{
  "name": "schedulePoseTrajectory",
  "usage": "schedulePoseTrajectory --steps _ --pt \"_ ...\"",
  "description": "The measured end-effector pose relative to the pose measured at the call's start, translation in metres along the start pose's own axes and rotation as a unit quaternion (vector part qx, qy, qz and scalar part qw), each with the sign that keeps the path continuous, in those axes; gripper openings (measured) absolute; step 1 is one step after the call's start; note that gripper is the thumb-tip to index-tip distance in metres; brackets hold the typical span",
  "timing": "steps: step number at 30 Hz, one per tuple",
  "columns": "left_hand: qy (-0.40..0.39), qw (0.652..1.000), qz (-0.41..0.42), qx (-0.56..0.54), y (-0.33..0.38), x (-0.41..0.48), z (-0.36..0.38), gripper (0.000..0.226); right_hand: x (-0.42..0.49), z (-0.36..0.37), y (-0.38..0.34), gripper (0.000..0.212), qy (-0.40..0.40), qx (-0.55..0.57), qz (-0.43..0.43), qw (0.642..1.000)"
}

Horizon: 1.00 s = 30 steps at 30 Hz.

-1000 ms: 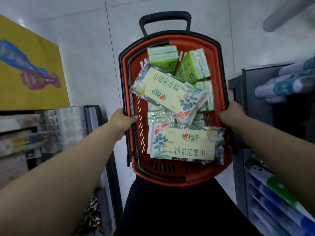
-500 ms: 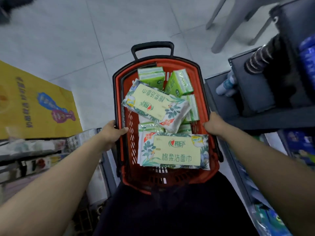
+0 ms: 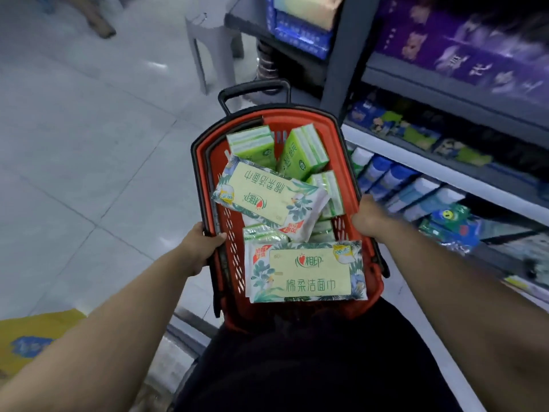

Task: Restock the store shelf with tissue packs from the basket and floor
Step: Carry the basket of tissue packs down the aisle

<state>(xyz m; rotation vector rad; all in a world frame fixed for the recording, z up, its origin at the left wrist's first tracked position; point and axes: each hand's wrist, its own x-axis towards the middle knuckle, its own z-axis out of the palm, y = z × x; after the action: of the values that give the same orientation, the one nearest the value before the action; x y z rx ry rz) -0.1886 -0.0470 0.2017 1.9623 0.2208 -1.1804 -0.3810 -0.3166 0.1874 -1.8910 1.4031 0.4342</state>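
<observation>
Fingers of your left hand [image 3: 203,246] wrap the left rim of the red basket [image 3: 346,162], thumb hooked over the top edge. Those of your right hand [image 3: 367,217] clamp the opposite rim, though most of them are hidden beneath it. Both grips sit about midway along the basket's sides, so the load hangs between them. Inside lie the tissue packs: a large flat pack [image 3: 306,273] nearest your body, a second large pack [image 3: 267,193] askew on top of the pile, and small green packs [image 3: 303,151] at the far end. The basket appears held up against your front, above the floor [image 3: 89,129], with the store shelf [image 3: 445,176] just to its right.

I judge the step in hand to be bringing the basket to the shelf; no pack is in either hand yet. To do it well, hold the rim level, because the top pack lies loose and tilted and could slide off if the far end dips. Set the basket down near the lower shelf, within reach, before you free a hand, since one hand on one rim would probably let it twist. Mind the black handle [image 3: 254,87] sticking out ahead, which is near the shelf's upright.

Your forearms run forward and converge on the basket, wrists roughly straight, elbows wide of your body, both arms bare.
</observation>
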Motion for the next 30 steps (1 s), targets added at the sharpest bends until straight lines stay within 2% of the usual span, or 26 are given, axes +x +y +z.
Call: schedulePoseTrajectory --steps 2,6,12,14,16,19,22,24,26,27,30 --pt "-0.029 0.998 0.025 0.042 0.015 -0.011 0.030 0.036 -0.018 -0.014 0.046 0.033 0.009 0.045 0.031 0.998" --pt "-0.102 0.982 0.067 0.146 0.038 -0.034 0.108 0.038 -0.044 -0.032 0.146 0.050 0.039 0.163 0.084 0.982" --pt "-0.184 0.930 0.103 0.300 0.040 -0.069 0.289 0.029 -0.103 -0.073 0.320 0.050 0.108 0.282 0.204 0.931" --pt "-0.221 0.900 0.131 0.354 0.038 -0.090 0.356 0.017 -0.126 -0.077 0.379 0.051 0.135 0.327 0.244 0.903" --pt "-0.254 0.866 0.157 0.400 0.036 -0.103 0.422 0.018 -0.149 -0.073 0.439 0.048 0.154 0.358 0.285 0.876" --pt "-0.320 0.787 0.212 0.482 0.031 -0.119 0.516 0.025 -0.179 -0.053 0.520 0.045 0.194 0.421 0.346 0.816" --pt "-0.351 0.721 0.241 0.547 0.016 -0.129 0.610 0.058 -0.224 -0.066 0.553 0.038 0.233 0.461 0.411 0.751" --pt "-0.388 0.674 0.245 0.580 -0.004 -0.113 0.674 0.072 -0.242 -0.073 0.581 0.014 0.230 0.485 0.446 0.716" --pt "-0.395 0.648 0.232 0.609 -0.017 -0.125 0.730 0.098 -0.253 -0.079 0.612 0.013 0.219 0.494 0.476 0.694" --pt "-0.411 0.640 0.226 0.609 -0.021 -0.153 0.752 0.102 -0.254 -0.080 0.631 0.008 0.221 0.499 0.487 0.682" --pt "-0.427 0.604 0.250 0.625 -0.035 -0.222 0.827 0.079 -0.257 -0.093 0.679 0.030 0.243 0.505 0.520 0.645"
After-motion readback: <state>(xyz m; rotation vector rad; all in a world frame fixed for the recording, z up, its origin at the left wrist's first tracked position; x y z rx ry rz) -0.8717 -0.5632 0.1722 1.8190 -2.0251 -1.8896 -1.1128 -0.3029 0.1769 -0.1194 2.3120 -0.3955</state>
